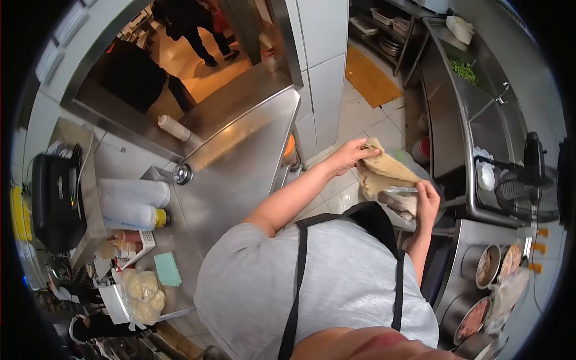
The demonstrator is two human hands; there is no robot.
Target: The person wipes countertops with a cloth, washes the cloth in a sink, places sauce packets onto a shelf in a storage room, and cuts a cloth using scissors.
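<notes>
The left hand (pixel 348 158) and right hand (pixel 428 203) clamp opposite ends of a tan cloth (pixel 387 170), seemingly light and limp, best held by its edges.

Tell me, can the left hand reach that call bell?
Probably not as is: the left hand grips the tan cloth, and the call bell sits across the steel counter.

tan cloth (pixel 390 170) | rumpled, partly folded | hanging between left hand (pixel 353 156) and right hand (pixel 428 203)
</notes>
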